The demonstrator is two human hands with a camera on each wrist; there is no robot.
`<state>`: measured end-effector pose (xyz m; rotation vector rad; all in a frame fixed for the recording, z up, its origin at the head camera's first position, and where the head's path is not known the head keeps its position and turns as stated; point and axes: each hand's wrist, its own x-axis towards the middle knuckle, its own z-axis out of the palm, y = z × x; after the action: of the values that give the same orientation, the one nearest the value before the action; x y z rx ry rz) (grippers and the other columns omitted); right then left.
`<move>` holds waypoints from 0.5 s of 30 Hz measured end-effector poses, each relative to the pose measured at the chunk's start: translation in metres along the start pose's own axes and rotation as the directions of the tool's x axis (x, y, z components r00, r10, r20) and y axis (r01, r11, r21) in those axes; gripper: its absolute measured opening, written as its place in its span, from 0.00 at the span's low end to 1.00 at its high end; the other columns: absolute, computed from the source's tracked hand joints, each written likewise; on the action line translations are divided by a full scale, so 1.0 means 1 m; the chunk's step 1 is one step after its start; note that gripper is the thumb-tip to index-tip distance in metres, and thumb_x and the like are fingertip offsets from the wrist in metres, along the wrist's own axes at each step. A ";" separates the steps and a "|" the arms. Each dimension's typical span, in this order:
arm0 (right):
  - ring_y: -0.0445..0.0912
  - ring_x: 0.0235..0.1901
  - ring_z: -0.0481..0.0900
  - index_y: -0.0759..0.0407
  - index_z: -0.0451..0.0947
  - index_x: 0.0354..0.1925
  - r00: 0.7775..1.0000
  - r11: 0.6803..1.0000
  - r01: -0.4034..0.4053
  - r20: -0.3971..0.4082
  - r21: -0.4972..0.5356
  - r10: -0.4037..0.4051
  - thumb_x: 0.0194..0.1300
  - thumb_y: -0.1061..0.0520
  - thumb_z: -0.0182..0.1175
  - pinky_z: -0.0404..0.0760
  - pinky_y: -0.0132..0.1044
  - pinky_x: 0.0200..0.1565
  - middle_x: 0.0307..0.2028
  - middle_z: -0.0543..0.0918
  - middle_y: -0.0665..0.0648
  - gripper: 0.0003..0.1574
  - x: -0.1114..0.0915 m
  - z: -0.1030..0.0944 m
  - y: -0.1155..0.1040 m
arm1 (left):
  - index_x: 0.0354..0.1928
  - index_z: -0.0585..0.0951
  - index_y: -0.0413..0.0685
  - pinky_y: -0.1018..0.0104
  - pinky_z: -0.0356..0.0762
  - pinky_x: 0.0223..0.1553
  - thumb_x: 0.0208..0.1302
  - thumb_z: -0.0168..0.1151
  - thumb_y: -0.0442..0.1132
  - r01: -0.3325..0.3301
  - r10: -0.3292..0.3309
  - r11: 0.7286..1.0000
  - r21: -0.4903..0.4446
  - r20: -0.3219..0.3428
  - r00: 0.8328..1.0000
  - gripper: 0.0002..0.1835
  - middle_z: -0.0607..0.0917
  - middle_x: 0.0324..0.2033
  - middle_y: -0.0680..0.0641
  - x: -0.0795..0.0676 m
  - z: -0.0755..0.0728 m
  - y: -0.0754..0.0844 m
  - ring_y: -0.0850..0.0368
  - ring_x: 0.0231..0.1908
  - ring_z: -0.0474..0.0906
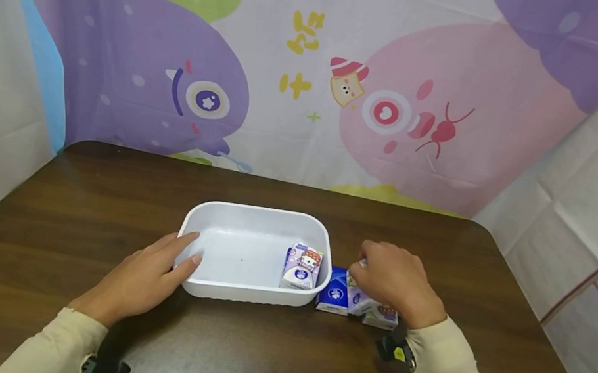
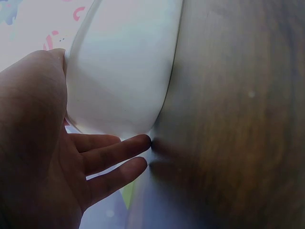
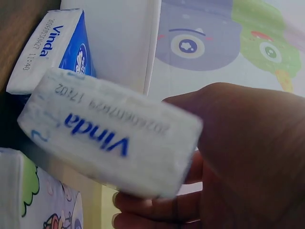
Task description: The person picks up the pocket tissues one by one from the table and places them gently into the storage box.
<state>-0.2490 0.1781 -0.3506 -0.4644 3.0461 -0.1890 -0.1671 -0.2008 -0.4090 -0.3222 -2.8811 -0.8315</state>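
A white plastic tray (image 1: 238, 292) stands on the table. My left hand (image 1: 148, 273) holds its left end, thumb and a finger over the rim and the other fingers along the outside wall, as the left wrist view shows. Inside, at the right end, lies a purple-and-white tissue pack (image 1: 301, 270) with blue showing behind it. Just right of the tray, my right hand (image 1: 393, 280) grips another tissue pack (image 3: 109, 133), tilted, its end marked Vinda. Beside the held pack are a blue tissue pack (image 1: 335, 296) and a green-and-white one (image 1: 380, 321), partly hidden by the hand.
The dark wooden table (image 1: 244, 363) runs back to a cartoon-printed curtain (image 1: 285, 131). Pale cloth (image 1: 597, 166) hangs along the right side, and more white cloth is at the left. Dark straps sit on both wrists.
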 end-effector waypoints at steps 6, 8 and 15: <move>0.49 0.36 0.80 0.56 0.82 0.46 1.000 1.000 0.008 -0.022 0.016 -0.007 0.64 0.45 0.61 0.81 0.51 0.42 0.36 0.83 0.52 0.19 0.001 0.002 0.000 | 0.73 0.68 0.44 0.33 0.66 0.59 0.78 0.46 0.57 -0.001 0.001 1.000 -0.003 -0.001 1.000 0.32 0.70 0.68 0.35 0.000 0.000 0.000 0.33 0.65 0.68; 0.48 0.35 0.80 0.56 0.82 0.46 1.000 1.000 0.007 -0.020 0.017 -0.007 0.65 0.44 0.61 0.81 0.51 0.42 0.36 0.83 0.52 0.20 0.001 0.002 -0.001 | 0.73 0.68 0.44 0.33 0.66 0.59 0.78 0.47 0.57 -0.003 0.003 1.000 -0.005 0.000 1.000 0.32 0.70 0.68 0.35 0.000 0.000 0.000 0.33 0.65 0.68; 0.49 0.37 0.80 0.56 0.81 0.48 1.000 1.000 -0.014 -0.003 0.023 0.014 0.67 0.41 0.60 0.81 0.53 0.44 0.38 0.84 0.53 0.23 0.001 0.002 -0.001 | 0.73 0.68 0.45 0.33 0.66 0.59 0.78 0.47 0.57 -0.006 0.006 1.000 -0.013 -0.002 1.000 0.31 0.70 0.68 0.36 0.000 0.000 0.000 0.34 0.65 0.68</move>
<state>-0.2491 0.1765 -0.3522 -0.4420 3.0458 -0.2243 -0.1672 -0.2009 -0.4094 -0.3316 -2.8727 -0.8491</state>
